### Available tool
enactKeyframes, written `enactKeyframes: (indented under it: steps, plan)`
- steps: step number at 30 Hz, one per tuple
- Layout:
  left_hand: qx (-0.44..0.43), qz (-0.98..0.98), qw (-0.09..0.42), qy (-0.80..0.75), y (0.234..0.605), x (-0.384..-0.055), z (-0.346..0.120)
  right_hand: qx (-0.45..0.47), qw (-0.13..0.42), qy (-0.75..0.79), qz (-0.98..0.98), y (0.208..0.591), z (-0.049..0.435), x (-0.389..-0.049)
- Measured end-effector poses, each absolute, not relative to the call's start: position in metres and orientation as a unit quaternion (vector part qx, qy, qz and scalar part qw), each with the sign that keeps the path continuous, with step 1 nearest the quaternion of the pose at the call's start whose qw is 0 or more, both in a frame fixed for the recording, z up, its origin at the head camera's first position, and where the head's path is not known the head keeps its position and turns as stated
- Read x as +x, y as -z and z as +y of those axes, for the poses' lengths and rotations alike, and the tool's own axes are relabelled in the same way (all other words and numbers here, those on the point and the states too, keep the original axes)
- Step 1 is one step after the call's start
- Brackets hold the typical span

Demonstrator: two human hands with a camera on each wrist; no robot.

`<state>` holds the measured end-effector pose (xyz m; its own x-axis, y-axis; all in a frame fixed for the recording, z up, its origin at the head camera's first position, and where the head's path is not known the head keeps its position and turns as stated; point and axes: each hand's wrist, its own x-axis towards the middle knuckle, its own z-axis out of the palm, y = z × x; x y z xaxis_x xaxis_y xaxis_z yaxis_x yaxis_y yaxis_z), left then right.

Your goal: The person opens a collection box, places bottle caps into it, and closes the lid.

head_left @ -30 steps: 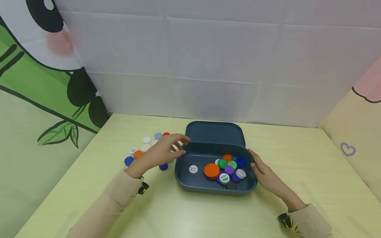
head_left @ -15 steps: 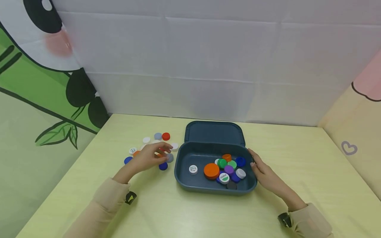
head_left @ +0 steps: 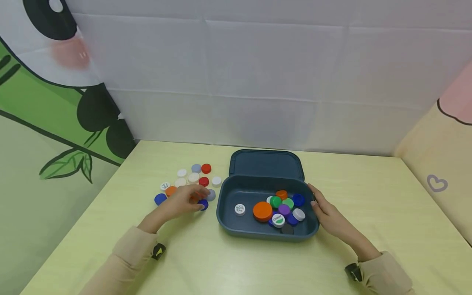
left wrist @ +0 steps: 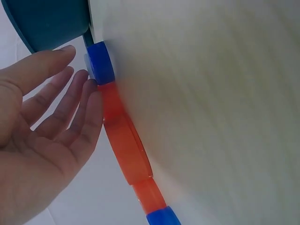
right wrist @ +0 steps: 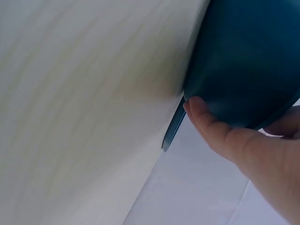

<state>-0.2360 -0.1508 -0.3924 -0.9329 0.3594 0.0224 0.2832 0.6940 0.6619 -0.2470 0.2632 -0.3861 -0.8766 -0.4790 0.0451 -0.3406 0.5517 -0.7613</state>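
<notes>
My left hand (head_left: 181, 201) reaches among loose bottle caps on the table, left of a dark blue plastic box (head_left: 236, 234). In the left wrist view its thumb and slightly bent fingers stand apart, close to a blue bottle cap (left wrist: 101, 63); that cap rests on the table beside orange caps (left wrist: 125, 145). My right hand (head_left: 330, 218) holds the box's right side, thumb at the rim and fingers along the outer wall (right wrist: 248, 65). Inside the box lie several mixed caps, among them a large orange cap (head_left: 262, 211) and a lone white cap (head_left: 239, 209).
Behind the box lies its dark blue lid (head_left: 266, 164), flat on the table (head_left: 228, 270). Red caps (head_left: 206, 168), white caps (head_left: 193, 178) and a blue cap (head_left: 160, 199) are spread around the left hand. A white sheet (head_left: 258, 82) hangs behind the table.
My left hand has moved from above the box's left edge down and left to the blue cap at the front of the loose caps. The right hand stays on the box.
</notes>
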Motion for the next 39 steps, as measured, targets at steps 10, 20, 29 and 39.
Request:
enactKeyframes:
  steps: [10,20,29,39]
  plan:
    - [0.179,0.93,0.041,-0.319,0.393,-0.238,-0.15,-0.241,0.078,0.407,0.877,0.387,0.264,-0.249]
    - [0.172,0.942,0.044,-0.285,0.397,-0.241,-0.147,-0.242,0.079,0.405,0.878,0.385,0.263,-0.249]
    - [0.16,0.943,0.053,-0.289,0.394,-0.237,-0.145,-0.242,0.079,0.404,0.879,0.386,0.264,-0.249]
    - [0.175,0.941,0.007,-0.29,0.369,-0.241,-0.143,-0.239,0.082,0.402,0.88,0.388,0.266,-0.249]
